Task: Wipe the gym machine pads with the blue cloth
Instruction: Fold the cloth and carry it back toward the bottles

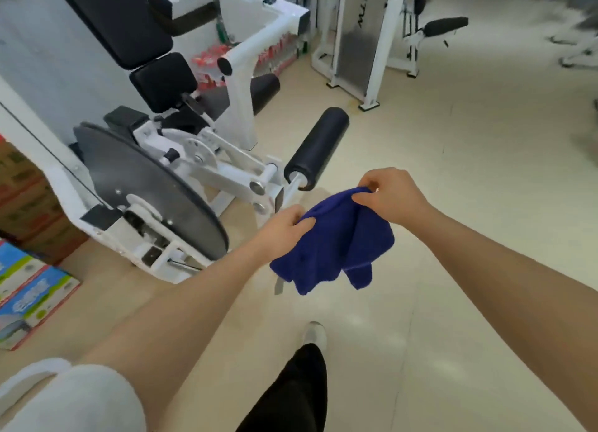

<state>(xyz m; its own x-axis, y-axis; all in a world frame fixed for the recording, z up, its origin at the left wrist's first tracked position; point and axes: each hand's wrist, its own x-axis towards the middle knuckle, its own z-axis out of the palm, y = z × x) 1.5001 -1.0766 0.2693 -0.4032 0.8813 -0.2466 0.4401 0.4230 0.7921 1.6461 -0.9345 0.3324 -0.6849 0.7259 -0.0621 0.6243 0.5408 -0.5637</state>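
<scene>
Two hands: your left hand (284, 224) and right hand (390, 195) both pinch the cloth (336, 247), which hangs in the air between them.
Nearest pad: the roller (318, 146) lies just ahead and left of the cloth.
Roller axis: runs away from you, slanting right.
Closer hand: your left, by a little.

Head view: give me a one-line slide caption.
Both hands, left and right, hold the blue cloth in the air, just short of the leg machine's black roller pad.
</scene>
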